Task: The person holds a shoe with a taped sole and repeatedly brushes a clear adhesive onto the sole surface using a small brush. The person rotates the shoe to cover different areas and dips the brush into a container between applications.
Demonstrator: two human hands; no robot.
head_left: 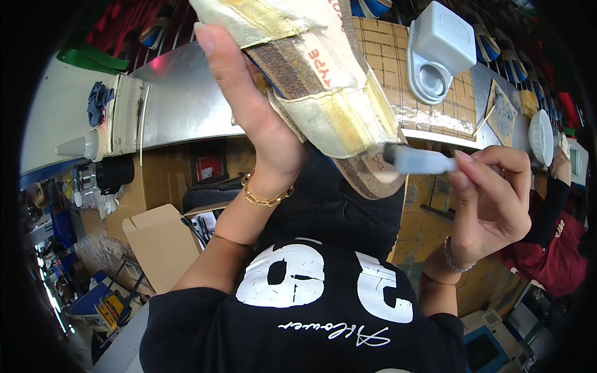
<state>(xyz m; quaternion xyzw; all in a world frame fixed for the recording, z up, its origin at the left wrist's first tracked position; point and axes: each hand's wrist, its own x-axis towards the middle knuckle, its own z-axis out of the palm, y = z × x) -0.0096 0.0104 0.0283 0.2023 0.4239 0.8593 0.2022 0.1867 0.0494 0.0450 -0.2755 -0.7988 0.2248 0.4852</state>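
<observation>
My left hand (268, 127) is closed around an unfinished sandal (333, 121), raised in front of me. The sandal has two gold-yellow straps, a brown speckled edge and a pale inner face with red print. My thumb lies along its left side, and the other fingers are hidden behind it. Between the thumb and fingers of my right hand (497, 199) is a small brush (424, 160) with a whitish handle and dark bristles. The bristle tip is at the lower end of the sandal, by the edge of the lower strap; whether it touches cannot be told.
A metal worktable (186, 99) spans the far side. On it are brown cardboard (379, 43), a white plastic dispenser (441, 46) and a white cone-shaped cup (81, 146). At right, another person in a maroon top (556, 248) works. An opened carton (161, 242) stands lower left.
</observation>
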